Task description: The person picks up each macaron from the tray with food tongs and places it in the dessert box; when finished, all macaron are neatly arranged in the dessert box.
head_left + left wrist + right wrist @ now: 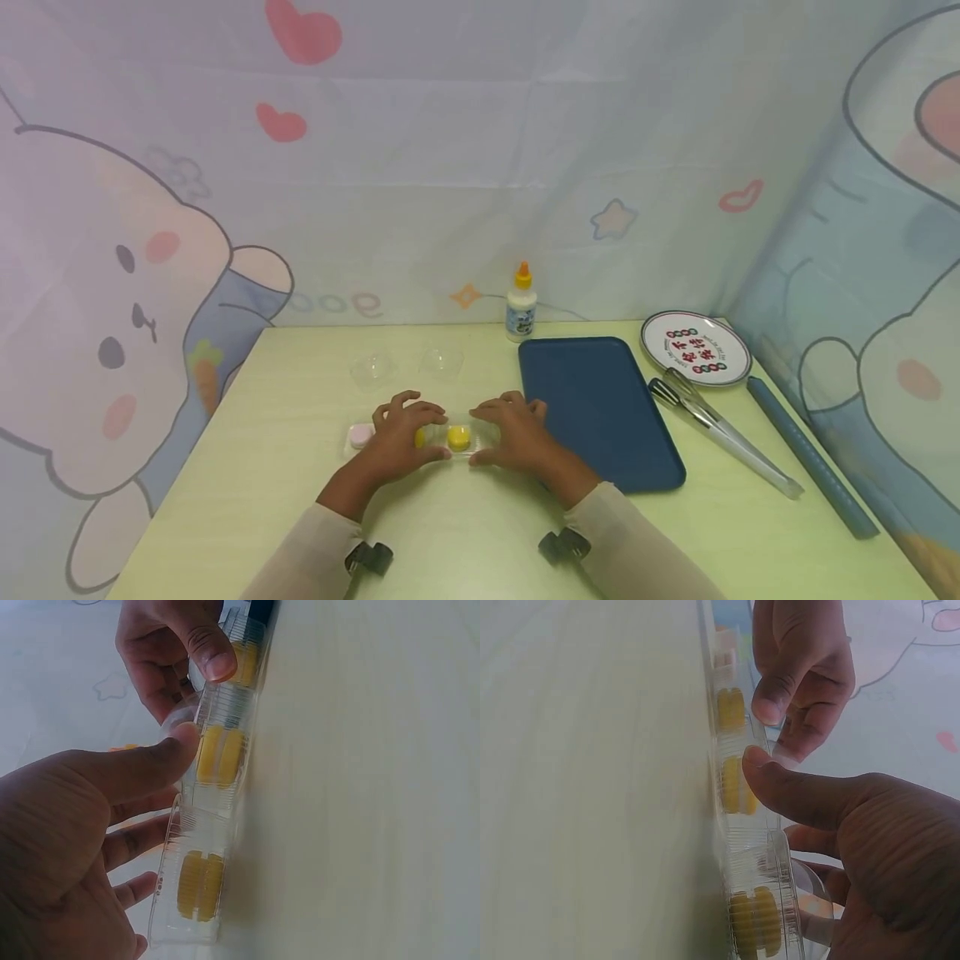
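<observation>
Between my two hands lies a small clear plastic box (pixel 225 705) with a yellow macaron (pixel 459 437) inside. My left hand (pixel 405 437) pinches its left side, thumb on the near edge and fingers bent over the far side. My right hand (pixel 520 433) holds the right side the same way. A clear domed lid (pixel 786 755) shows between the hands. Another yellow macaron (pixel 200 885) sits in the box beside my left hand, and one more macaron (pixel 756 922) is in a box beneath my right. A pink macaron (pixel 362 435) stands at the row's left end.
Two clear lids (pixel 441 360) lie behind the row. A white bottle (pixel 521 312) with a yellow cap stands at the back. To the right are a blue tray (pixel 600 417), a printed plate (pixel 697 348), metal tongs (pixel 731 442) and a dark bar (pixel 810 458).
</observation>
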A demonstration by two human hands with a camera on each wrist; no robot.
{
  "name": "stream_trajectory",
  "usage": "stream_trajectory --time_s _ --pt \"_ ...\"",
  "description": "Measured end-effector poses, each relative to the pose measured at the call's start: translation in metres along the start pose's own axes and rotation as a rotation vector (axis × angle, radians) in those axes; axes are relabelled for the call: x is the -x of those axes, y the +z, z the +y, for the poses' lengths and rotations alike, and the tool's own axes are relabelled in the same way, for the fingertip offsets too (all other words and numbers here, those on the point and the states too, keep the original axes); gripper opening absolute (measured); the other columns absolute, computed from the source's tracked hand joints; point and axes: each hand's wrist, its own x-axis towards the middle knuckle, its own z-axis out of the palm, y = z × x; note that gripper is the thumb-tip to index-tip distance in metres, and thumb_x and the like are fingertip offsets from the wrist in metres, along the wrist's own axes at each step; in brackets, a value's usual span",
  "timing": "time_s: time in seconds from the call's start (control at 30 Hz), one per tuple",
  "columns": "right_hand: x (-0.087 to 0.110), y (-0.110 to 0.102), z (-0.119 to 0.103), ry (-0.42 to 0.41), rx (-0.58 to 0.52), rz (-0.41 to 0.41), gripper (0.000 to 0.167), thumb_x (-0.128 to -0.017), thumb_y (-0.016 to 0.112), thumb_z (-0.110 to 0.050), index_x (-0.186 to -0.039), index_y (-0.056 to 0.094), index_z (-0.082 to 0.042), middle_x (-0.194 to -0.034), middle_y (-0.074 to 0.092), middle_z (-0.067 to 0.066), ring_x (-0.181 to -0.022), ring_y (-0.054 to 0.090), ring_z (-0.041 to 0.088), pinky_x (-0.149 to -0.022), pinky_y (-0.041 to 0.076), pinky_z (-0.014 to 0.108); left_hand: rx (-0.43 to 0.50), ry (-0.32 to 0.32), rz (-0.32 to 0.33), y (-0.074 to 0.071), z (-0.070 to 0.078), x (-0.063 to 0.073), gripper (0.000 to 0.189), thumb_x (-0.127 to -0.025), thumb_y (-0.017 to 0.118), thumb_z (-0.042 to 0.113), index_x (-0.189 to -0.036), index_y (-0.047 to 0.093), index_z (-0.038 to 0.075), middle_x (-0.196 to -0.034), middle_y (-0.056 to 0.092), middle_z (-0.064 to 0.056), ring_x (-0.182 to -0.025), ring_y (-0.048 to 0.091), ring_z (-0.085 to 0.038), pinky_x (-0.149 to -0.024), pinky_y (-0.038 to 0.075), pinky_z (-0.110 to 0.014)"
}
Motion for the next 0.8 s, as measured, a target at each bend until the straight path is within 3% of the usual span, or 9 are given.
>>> stream_trajectory --time_s 0.37,0.6,0.8 --pt "0.001 -0.001 0.000 0.003 -0.003 -0.018 0.077 -0.079 0.098 -0.043 -0.144 0.071 -0.013 -0.149 0.068 0.009 -0.137 0.055 0.033 -0.100 0.026 0.065 -0.020 -0.003 0.014 -0.003 0.001 0.000 0.057 -0.086 0.092 0.032 -0.134 0.075 0.006 -0.143 0.071 -0.014 -0.155 0.038 -0.048 -0.117 0.021 -0.076" --pt "-0.003 -0.006 0.001 0.002 0.003 -0.008 0.076 -0.085 0.092 -0.053 -0.146 0.069 -0.014 -0.153 0.065 0.008 -0.142 0.054 0.035 -0.102 0.027 0.066 -0.005 -0.003 0.022 -0.012 0.001 -0.002 0.059 -0.094 0.085 0.036 -0.143 0.070 0.006 -0.150 0.066 -0.016 -0.156 0.038 -0.048 -0.118 0.020 -0.077" --pt "-0.011 -0.014 0.000 0.025 -0.029 -0.031 0.076 -0.090 0.085 -0.057 -0.149 0.067 -0.013 -0.157 0.062 0.012 -0.147 0.053 0.038 -0.102 0.027 0.066 -0.008 -0.001 0.045 -0.020 -0.003 -0.010 0.059 -0.098 0.081 0.038 -0.146 0.068 0.007 -0.152 0.064 -0.017 -0.153 0.042 -0.048 -0.116 0.028 -0.079"
